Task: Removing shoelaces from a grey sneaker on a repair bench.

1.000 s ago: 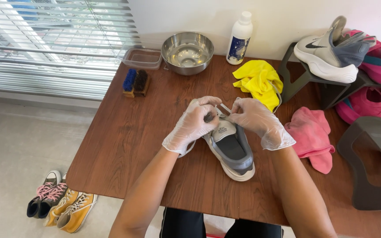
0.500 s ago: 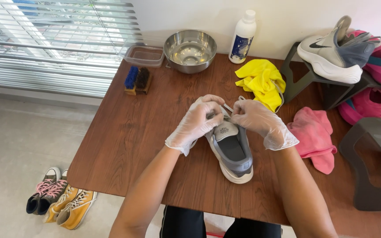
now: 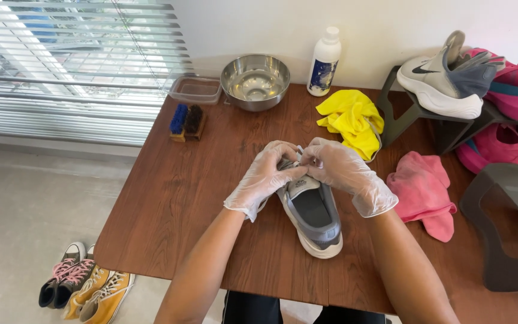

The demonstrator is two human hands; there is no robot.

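A grey and white sneaker lies on the brown wooden table, heel toward me. Both of my hands wear thin clear gloves and meet over its front part. My left hand grips the shoe's front from the left side. My right hand pinches a white lace end at the shoe's lacing. The toe of the shoe is hidden under my hands.
At the table's back stand a steel bowl, a clear plastic tray, a white bottle and two brushes. A yellow cloth and a pink cloth lie right. Dark shoe stands hold sneakers. Shoes sit on the floor.
My hands have stayed on the shoe's lacing, with only small finger movements. The shoe has not shifted on the table.
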